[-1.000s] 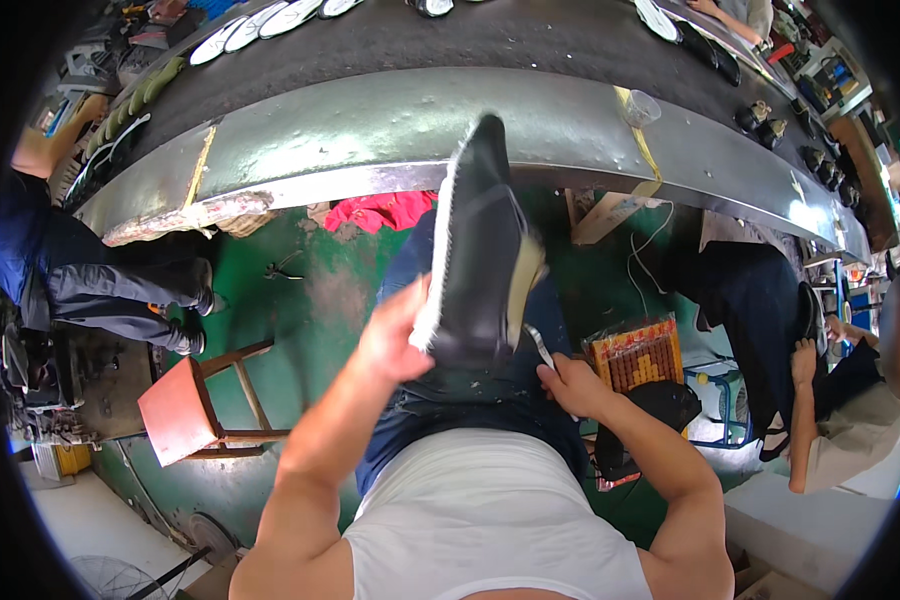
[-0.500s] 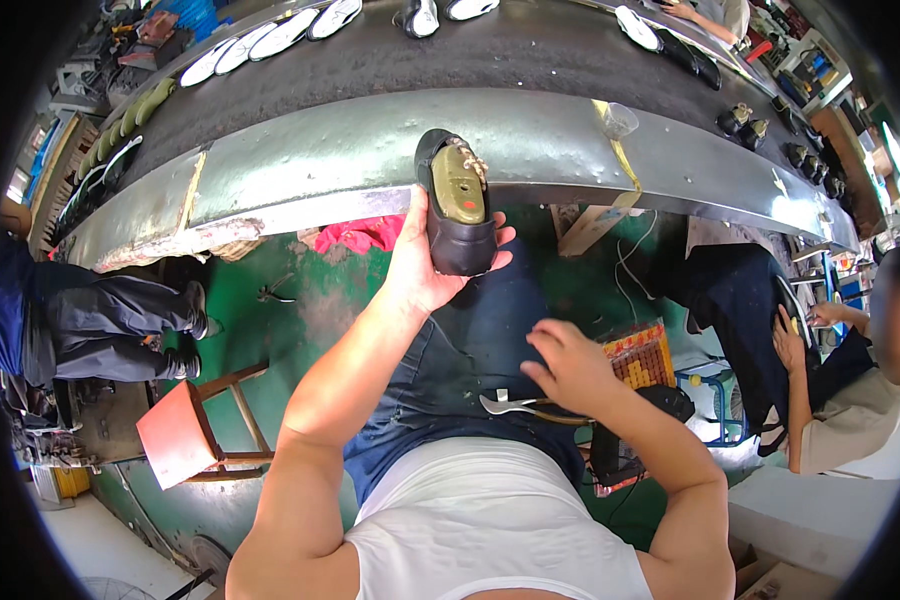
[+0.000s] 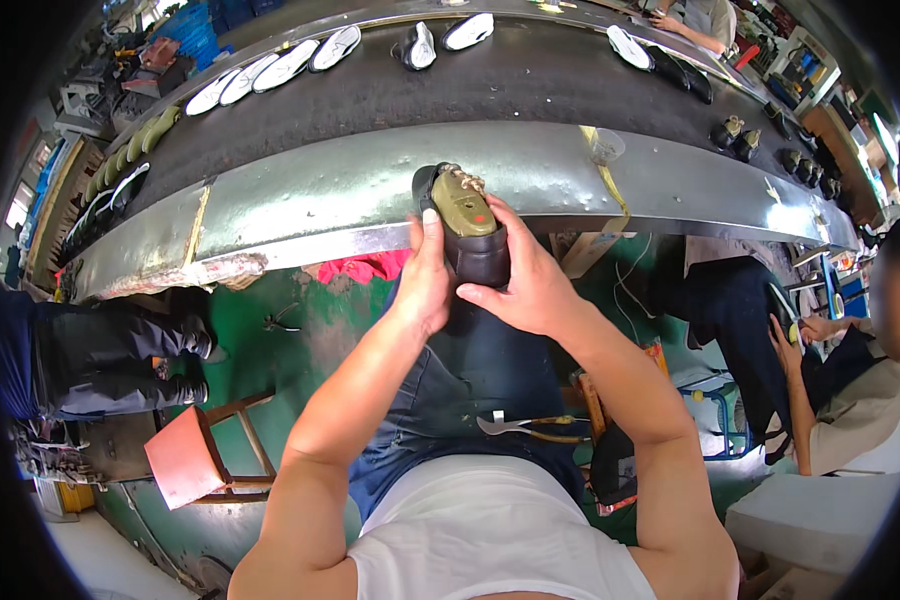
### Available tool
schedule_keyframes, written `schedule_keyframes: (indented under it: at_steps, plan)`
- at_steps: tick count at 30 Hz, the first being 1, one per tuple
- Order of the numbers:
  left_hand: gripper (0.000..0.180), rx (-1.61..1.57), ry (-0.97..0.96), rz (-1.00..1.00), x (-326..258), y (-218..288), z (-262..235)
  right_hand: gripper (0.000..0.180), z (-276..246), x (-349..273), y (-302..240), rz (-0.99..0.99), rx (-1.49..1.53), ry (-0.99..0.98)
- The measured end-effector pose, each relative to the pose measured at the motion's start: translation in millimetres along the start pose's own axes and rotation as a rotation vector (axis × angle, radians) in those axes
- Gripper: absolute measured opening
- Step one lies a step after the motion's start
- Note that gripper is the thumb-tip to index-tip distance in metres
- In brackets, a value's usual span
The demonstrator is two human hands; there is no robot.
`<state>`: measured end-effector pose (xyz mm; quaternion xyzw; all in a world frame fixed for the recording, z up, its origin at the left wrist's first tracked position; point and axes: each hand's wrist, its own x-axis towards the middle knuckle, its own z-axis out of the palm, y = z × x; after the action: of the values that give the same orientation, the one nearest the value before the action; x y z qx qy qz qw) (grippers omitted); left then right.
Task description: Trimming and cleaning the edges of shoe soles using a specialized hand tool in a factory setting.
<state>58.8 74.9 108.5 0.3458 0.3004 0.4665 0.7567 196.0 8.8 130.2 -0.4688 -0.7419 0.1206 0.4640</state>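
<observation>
— What is held at this moment?

— A dark leather shoe (image 3: 467, 232) on an olive-green last is gripped from both sides: the left hand (image 3: 425, 285) is wrapped around its left flank with the thumb laid up along the upper, and the right hand (image 3: 528, 285) is closed around the toe and right side. The shoe is kept just over the near metal edge of the conveyor belt (image 3: 370, 195), opening upward.

— What is changed from half a second ago?

— Then the shoe was carried by the left hand alone, and the right hand was down at the lap. Now the right hand is brought up and clamped on, while the pliers (image 3: 525, 427) are left lying across the jeans. A second earlier the sole was turned toward the camera; the last's top is now shown instead.

— And the meaning?

— Tool work is judged paused; the shoe appears to be steadied for checking or setting down on the belt
</observation>
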Motion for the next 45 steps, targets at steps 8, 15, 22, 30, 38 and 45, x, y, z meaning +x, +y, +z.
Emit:
schedule_keyframes:
  at_steps: [8, 15, 22, 30, 38, 45]
  plan:
    - [0.051, 0.549, -0.156, 0.602, 74.4, 27.0, -9.3, 0.098, -25.1, 26.6, -3.9, 0.053, 0.056, -0.141]
    - [0.045, 0.374, -0.09, 0.465, 76.9, 37.1, 8.7, 0.088, 24.7, 16.0, -16.4, 0.068, -0.012, 0.327]
    - [0.047, 0.654, -0.093, 0.569, 63.2, 39.4, 3.6, 0.088, 47.2, 4.0, -9.4, 0.151, 0.051, 0.38]
    - [0.123, 0.48, -0.171, 0.227, -28.7, -3.4, -52.5, 0.068, 44.2, -47.9, 14.5, 0.029, 0.177, 0.019]
    - [0.127, 0.905, -0.142, 0.27, -37.5, -17.0, -58.9, 0.043, 22.4, 4.7, 10.7, 0.079, -0.038, -0.014]
    - [0.125, 1.097, -0.204, 0.357, -26.6, -22.3, -49.7, 0.036, 7.6, 8.6, 6.3, 0.59, 0.696, -0.248]
